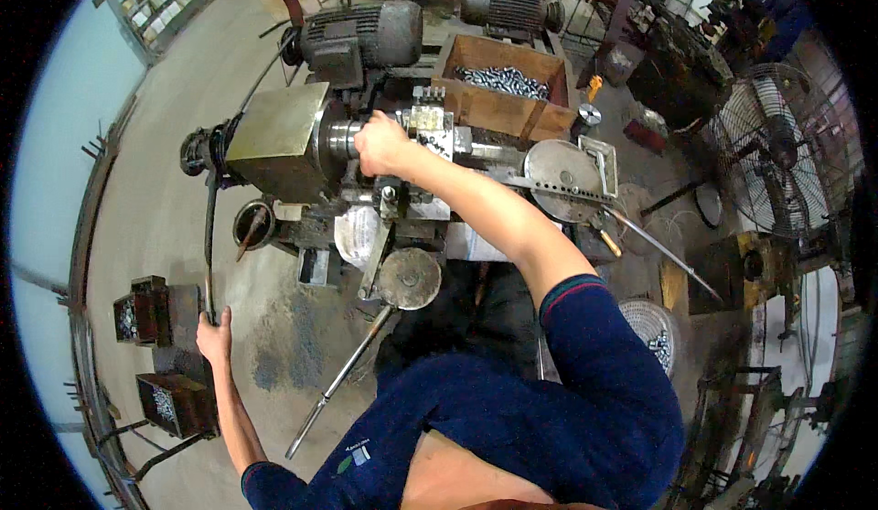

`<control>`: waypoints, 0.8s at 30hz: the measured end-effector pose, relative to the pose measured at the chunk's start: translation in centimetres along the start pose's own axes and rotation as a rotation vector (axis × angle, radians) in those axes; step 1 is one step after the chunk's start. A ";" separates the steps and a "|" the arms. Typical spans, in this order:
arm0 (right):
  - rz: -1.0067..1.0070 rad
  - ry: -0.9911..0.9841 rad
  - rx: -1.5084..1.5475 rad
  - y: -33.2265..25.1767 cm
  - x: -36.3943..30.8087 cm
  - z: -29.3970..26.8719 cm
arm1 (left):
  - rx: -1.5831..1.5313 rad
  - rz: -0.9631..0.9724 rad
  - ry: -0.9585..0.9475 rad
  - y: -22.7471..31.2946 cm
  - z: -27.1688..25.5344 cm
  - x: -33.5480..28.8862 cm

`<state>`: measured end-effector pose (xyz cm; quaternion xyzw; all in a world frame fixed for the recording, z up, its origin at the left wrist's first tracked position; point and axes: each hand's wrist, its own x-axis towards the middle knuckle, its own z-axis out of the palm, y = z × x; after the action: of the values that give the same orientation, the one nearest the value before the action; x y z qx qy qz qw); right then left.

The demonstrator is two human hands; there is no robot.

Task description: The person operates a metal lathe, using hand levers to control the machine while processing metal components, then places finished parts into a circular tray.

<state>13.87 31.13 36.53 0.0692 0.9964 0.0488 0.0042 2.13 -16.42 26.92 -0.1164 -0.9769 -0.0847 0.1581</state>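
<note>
A small lathe (pixel 279 139) stands in front of me, its headstock under a dull yellowish cover. Out to the left, my left hand (pixel 215 336) is closed round the lower end of a long metal lever (pixel 210 236) that hangs from the headstock's left end. My right hand (pixel 380 146) reaches across to the shiny spindle nose (pixel 344 139), its fingers bent and pressed together there. Whatever they hold is hidden by the hand. Just right of it sits the tool slide (pixel 430 135) with its clamping bolts. Below, a round plate (pixel 410 279) carries a long handle (pixel 343 382).
A wooden box (pixel 498 107) of shiny metal parts stands behind the lathe, near an electric motor (pixel 366 34). Metal bins (pixel 169 405) with small parts are at the lower left. To the right are a round disc (pixel 558 176), a basket (pixel 647 318) and a large fan (pixel 773 149).
</note>
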 end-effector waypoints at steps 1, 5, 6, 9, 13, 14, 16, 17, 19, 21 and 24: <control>0.007 -0.008 -0.004 -0.2 -0.3 0.4 | -0.015 -0.033 -0.081 2.1 -1.4 -1.0; 0.019 0.010 -0.035 -0.2 -0.3 -0.2 | -0.042 -0.022 -0.067 5.5 -2.0 -2.9; 0.021 0.016 -0.029 -0.1 -0.2 -0.1 | -0.049 -0.043 -0.095 6.1 -2.6 -3.2; 0.039 0.210 -0.065 0.8 -1.2 0.4 | -0.192 0.048 -0.253 4.7 -1.7 -1.2; 0.191 0.396 0.182 3.5 -6.5 -4.8 | -0.716 -0.010 -0.601 3.1 -2.2 0.9; 0.298 0.411 0.267 4.8 -8.2 -5.5 | -0.752 -0.048 -0.631 2.5 -0.9 1.4; 0.384 0.168 0.247 8.6 -10.7 -6.0 | -0.943 -0.122 -0.711 2.7 1.2 2.8; 0.373 0.130 0.151 11.1 -11.1 -4.7 | -0.916 -0.109 -0.670 2.6 1.8 3.2; 0.508 0.104 0.099 15.2 -12.5 -3.3 | -0.848 -0.012 -0.620 3.9 2.2 4.3; 0.624 0.185 0.030 17.4 -14.1 -2.1 | -0.848 -0.022 -0.511 6.8 0.1 3.6; 0.723 0.240 0.132 16.4 -17.3 -2.7 | -0.870 0.089 -0.512 5.7 0.4 3.8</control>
<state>33.21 44.64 40.86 0.4102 0.9020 -0.0094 -0.1342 -0.10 -10.12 28.51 -0.2303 -0.8527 -0.4455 -0.1463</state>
